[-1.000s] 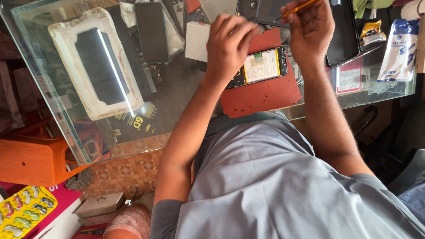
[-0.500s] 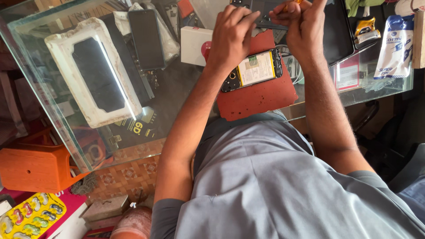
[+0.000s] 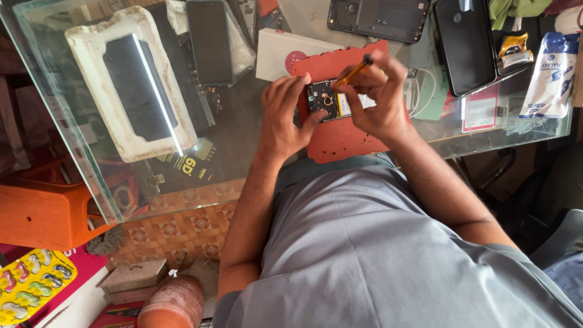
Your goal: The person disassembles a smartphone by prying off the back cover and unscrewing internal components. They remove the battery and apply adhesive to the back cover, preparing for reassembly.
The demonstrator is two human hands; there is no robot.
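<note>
1. Compared with a second ago, both hands have come down off the far part of the red mat point(image 3: 340, 136) and now sit together over the opened phone point(image 3: 328, 100). Before, the right hand was raised toward the top edge of the table with the tool lifted away from the work.

2. Right hand point(image 3: 379, 100): fingers pinched closed around a thin orange-handled screwdriver point(image 3: 355, 70). The tool is tilted, its dark tip pointing down at the exposed board of the phone. Whether the tip actually touches a screw, I cannot tell.

3. Left hand point(image 3: 285, 115): fingers spread and curved, partly open, pressing on the left end of the phone. It grips nothing; it steadies the phone flat against the mat.

4. The phone lies back-off on the red mat, near the table's near edge, between the two hands. More of its yellow-white battery label was visible earlier; the right hand now covers most of it.

5. Reading: the shift from reaching to a braced, tool-down posture suggests the work on the board's fasteners is being taken up at this moment.

6. Nearby, untouched: a white box point(image 3: 285, 51) just beyond the mat, a dark phone shell point(image 3: 376, 18) farther back, a white foam tray point(image 3: 130, 85) well to the left on the glass table point(image 3: 73, 164).
</note>
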